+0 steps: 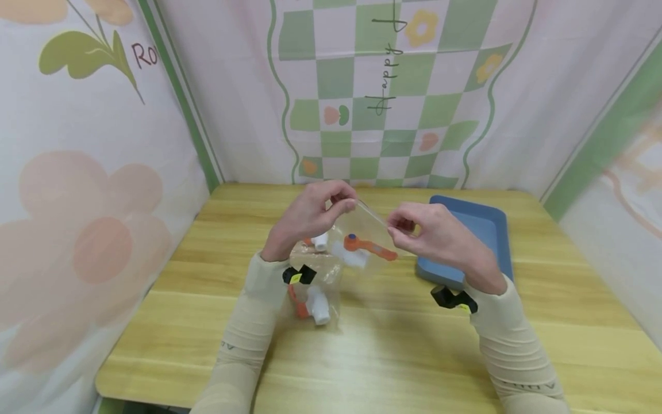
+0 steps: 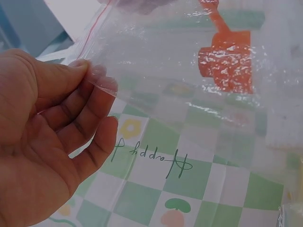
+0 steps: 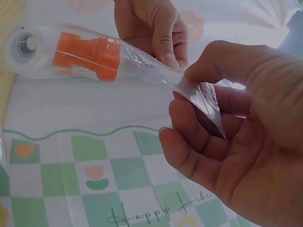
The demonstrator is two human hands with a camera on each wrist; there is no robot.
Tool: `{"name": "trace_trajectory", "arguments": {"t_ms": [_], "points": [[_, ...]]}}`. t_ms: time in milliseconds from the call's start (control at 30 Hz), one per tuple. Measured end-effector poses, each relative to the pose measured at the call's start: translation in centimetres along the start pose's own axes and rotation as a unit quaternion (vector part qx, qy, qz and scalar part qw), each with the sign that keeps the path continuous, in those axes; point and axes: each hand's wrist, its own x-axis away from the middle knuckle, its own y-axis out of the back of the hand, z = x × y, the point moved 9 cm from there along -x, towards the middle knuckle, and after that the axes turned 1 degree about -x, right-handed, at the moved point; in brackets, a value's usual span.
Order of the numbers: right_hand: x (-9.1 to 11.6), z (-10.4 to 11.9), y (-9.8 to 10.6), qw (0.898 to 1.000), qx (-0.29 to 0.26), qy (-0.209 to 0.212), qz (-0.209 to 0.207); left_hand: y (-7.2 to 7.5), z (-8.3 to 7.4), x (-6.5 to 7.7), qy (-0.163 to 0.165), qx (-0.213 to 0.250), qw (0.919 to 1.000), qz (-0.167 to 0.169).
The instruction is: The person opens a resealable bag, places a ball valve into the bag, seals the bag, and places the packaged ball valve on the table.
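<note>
Between both hands hangs a clear zip bag [image 2: 156, 71] with a red line along its top edge. My left hand [image 1: 315, 213] pinches one top corner of it between thumb and forefinger. The opposite corner is pinched by my right hand [image 1: 437, 236], where a pointed flap of plastic [image 3: 206, 101] sticks out past the fingers. Inside the bag are an orange lever-shaped part [image 1: 369, 246] with a blue dot on its round end and a white tubular fitting [image 3: 23, 47]. The bag hangs above the table, its top edge stretched slantwise from hand to hand.
Another clear bag with a white and orange fitting [image 1: 318, 306] lies on the wooden table [image 1: 393, 356], near my left forearm. Behind it, a further white and orange piece [image 1: 320, 242] is partly hidden by my left wrist. A blue tray [image 1: 486, 230] stands beyond my right hand.
</note>
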Motion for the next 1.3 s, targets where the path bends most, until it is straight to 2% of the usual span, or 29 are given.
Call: {"name": "trace_trajectory", "arguments": {"t_ms": [433, 800, 1033, 1300], "points": [[0.0, -0.2, -0.2, 1.0, -0.003, -0.006, 0.012, 0.5, 0.8, 0.3, 0.028, 0.001, 0.9996, -0.006], [0.1, -0.4, -0.3, 1.0, 0.005, -0.017, 0.023, 1.1, 1.2, 0.5, 0.031, -0.007, 0.9994, -0.014], [0.1, -0.5, -0.2, 0.999, 0.009, -0.015, 0.032, 1.5, 1.5, 0.5, 0.046, -0.005, 0.9988, -0.019], [0.4, -0.6, 0.7, 1.0, 0.024, -0.004, 0.013, 1.8, 1.3, 0.5, 0.032, -0.005, 0.9991, -0.027]]}}
